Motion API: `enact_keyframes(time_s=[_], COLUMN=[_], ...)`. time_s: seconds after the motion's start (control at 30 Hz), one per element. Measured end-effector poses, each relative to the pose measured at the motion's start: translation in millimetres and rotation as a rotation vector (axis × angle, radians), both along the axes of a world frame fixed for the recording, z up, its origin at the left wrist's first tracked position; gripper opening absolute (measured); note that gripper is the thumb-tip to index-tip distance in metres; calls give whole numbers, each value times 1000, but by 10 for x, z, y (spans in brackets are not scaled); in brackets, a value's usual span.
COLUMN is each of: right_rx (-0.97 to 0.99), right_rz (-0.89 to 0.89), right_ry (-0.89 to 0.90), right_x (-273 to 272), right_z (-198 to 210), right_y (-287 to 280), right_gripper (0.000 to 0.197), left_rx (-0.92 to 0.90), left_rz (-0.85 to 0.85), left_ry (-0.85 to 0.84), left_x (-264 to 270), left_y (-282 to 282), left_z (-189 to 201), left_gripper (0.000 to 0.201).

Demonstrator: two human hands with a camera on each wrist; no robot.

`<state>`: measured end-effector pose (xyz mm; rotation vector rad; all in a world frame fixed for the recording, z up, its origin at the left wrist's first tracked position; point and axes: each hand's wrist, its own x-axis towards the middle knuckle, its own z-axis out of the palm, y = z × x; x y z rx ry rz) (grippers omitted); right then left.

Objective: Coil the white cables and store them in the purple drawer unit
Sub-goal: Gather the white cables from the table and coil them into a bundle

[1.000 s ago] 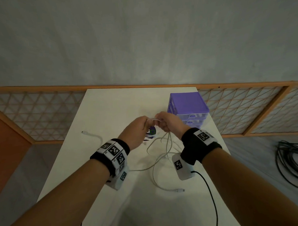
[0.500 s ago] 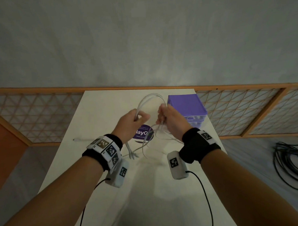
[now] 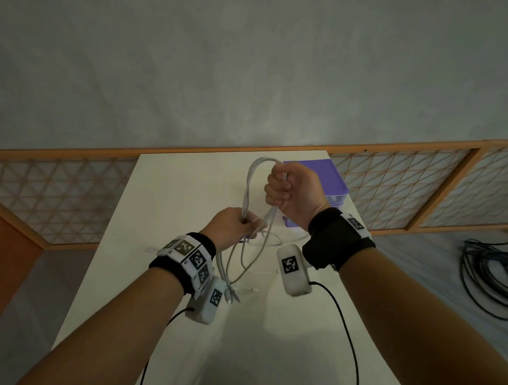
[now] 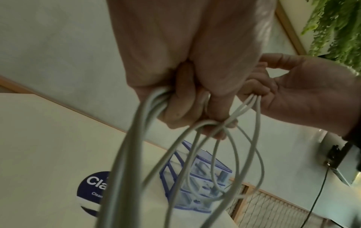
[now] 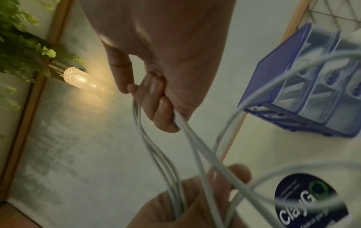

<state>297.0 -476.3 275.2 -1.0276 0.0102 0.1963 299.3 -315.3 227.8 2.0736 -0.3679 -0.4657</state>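
Observation:
Both hands hold one bundle of white cables (image 3: 248, 189) above the white table (image 3: 171, 196). My right hand (image 3: 287, 191), raised and fisted, grips the upper bend of the bundle in front of the purple drawer unit (image 3: 327, 174). My left hand (image 3: 237, 226) sits lower and to the left, its fingers curled round the strands. Loose loops and plug ends (image 3: 232, 298) hang below it. In the left wrist view the left hand (image 4: 187, 104) clasps the cables (image 4: 125, 154). The right wrist view has the right hand (image 5: 160, 108) curled round the cables (image 5: 156, 146), with the drawer unit (image 5: 320, 86) at the right.
A round dark sticker (image 4: 91, 192) lies on the table near the drawer unit. Thin white cable (image 3: 259, 272) trails on the table below the hands. A pile of black cable (image 3: 495, 278) lies on the floor at the right. A wooden lattice rail (image 3: 58, 201) runs behind the table.
My right hand has risen and moved away from me, drawing the loop taller. My left hand has dropped lower on the bundle. The cable ends have lifted off the table.

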Motion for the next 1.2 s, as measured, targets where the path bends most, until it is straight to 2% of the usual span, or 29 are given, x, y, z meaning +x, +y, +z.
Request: enact_keyframes(time_s=[0.13, 0.23, 0.3, 0.37, 0.4, 0.47, 0.53, 0.57, 0.67, 0.73, 0.77, 0.8, 0.87, 0.9, 0.97, 1.07, 1.13, 1.2], right_rx=[-284, -643, -919, -1016, -951, -642, -336, -231, -6, 93, 107, 90, -41, -159, -493, -1069, -1254, -1330], right_rz=[-125, -162, -164, -194, -192, -147, -112, -98, -29, 1, 4, 1, -28, -64, -142, -196, -200, -202], right_ry=[19, 19, -17, -21, 4, 58, 78, 68, 11, -21, -31, -37, -31, -25, -54, -202, -244, -250], right_x=[-18, -66, -101, -117, -113, -99, -87, -83, -70, -56, -45, -31, 13, 34, 57, 55, 57, 73], right_z=[17, 34, 41, 20, -2, -38, -27, -9, 37, 56, 73, 96, 188, 259, 411, 584, 639, 646], right_y=[-196, -342, -347, -310, -294, -260, -212, -176, -28, 57, 76, 78, 25, -24, -132, -226, -217, -199], right_gripper=[12, 26, 32, 34, 33, 30, 24, 19, 7, 9, 10, 10, 10, 10, 13, 28, 31, 29], left_rx=[68, 297, 496, 629, 655, 603, 435, 298, -72, -71, -44, -31, 43, 99, 212, 338, 382, 489], left_rz=[184, 318, 315, 291, 282, 253, 184, 137, -10, -54, -64, -81, -102, -122, -152, -124, -71, -53], left_ry=[-71, -151, -194, -203, -198, -226, -242, -193, 13, 4, -8, -17, -36, -50, -68, -88, -109, -159], left_x=[54, 200, 277, 281, 261, 189, 120, 70, -65, -137, -162, -158, -148, -134, -56, 57, 102, 141], left_y=[121, 342, 441, 454, 435, 376, 266, 198, -33, -175, -213, -226, -183, -128, 29, 210, 258, 291], left_z=[-17, -55, -66, -58, -51, -39, -26, -15, -41, -49, -41, -74, -82, -75, -123, -186, -176, -170], left_gripper=[29, 28, 30, 36, 43, 56, 56, 55, 51, 16, 13, 25, 39, 38, 31, 33, 27, 19])
